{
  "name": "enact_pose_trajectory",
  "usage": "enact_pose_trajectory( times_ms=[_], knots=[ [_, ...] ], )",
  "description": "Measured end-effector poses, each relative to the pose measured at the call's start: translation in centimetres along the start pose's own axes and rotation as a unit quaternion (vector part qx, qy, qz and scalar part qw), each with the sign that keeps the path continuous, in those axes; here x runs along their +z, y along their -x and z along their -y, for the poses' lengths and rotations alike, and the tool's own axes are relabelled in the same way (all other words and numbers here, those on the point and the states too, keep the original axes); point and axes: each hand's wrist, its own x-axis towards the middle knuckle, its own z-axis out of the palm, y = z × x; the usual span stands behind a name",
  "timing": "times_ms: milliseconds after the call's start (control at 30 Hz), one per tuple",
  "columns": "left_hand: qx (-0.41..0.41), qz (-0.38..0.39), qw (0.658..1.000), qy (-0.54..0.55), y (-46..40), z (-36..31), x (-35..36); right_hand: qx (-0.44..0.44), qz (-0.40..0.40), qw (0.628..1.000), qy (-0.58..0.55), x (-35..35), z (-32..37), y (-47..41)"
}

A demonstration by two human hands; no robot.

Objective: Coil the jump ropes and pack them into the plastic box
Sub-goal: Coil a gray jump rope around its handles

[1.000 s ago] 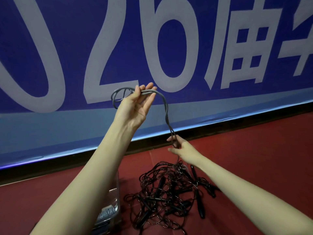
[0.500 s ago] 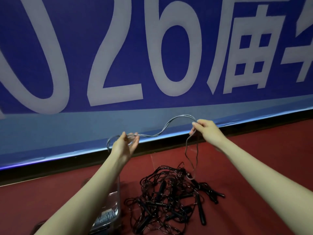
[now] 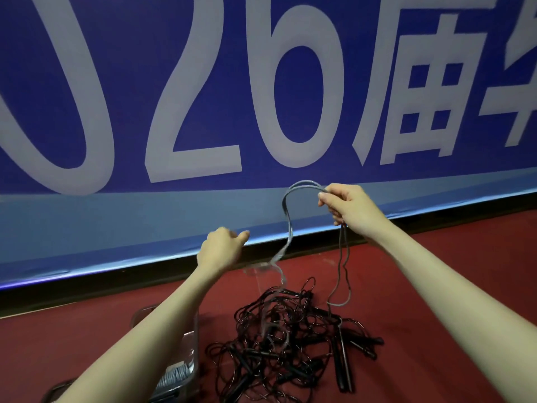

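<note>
The left hand [image 3: 222, 248] has let go and is curling empty; the right hand [image 3: 348, 205] is pinching the grey rope [image 3: 287, 225]. Plastic box [image 3: 193, 344] contents unclear.

large white "26" and character "届" on the blue wall banner [image 3: 122, 82], neighbouring characters cut off

I am holding a thin grey jump rope [image 3: 286, 216] looped from my right hand [image 3: 347, 205]. Tangled black jump ropes [image 3: 287, 344] are lying heaped on the floor beside the clear plastic box [image 3: 190, 349].
</note>
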Motion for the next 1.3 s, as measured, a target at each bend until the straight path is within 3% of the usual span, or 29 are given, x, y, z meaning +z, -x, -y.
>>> enact_pose_trajectory(
  times_ms=[100, 233, 333, 600, 700, 833, 1067, 1200, 1300],
  knots=[
    [0.124, -0.028, 0.981, 0.147, 0.6, -2.3, -1.0, -0.013, 0.022, 0.998, 0.050, -0.4, 0.5, 0.2],
    [0.241, 0.078, 0.936, 0.245, 1.5, -5.2, -2.6, -0.035, 0.047, 0.994, 0.093, -0.3, 1.5, 0.6],
    [0.248, 0.143, 0.924, 0.252, 2.3, -6.2, -2.6, -0.058, 0.050, 0.993, 0.094, -0.1, 2.4, 0.7],
    [0.223, 0.159, 0.912, 0.305, 3.5, -7.8, -3.5, -0.070, 0.062, 0.985, 0.146, 0.8, 1.9, 1.1],
    [0.237, 0.121, 0.920, 0.288, 3.5, -8.1, -3.8, -0.060, 0.092, 0.983, 0.149, 1.7, 1.0, 1.3],
    [0.213, 0.104, 0.905, 0.353, 3.6, -8.2, -4.2, -0.025, 0.166, 0.975, 0.149, 2.4, -2.0, 1.2],
    [0.187, 0.050, 0.836, 0.514, 2.4, -8.2, -7.7, 0.131, 0.332, 0.911, 0.208, 2.4, -9.6, 3.2],
    [0.188, 0.058, 0.842, 0.502, 1.9, -7.1, -7.5, 0.138, 0.259, 0.932, 0.214, 1.8, -11.4, 2.5],
    [0.152, 0.058, 0.859, 0.485, 0.8, -5.4, -6.5, 0.125, 0.186, 0.964, 0.140, 1.6, -10.3, 1.9]
  ],
)
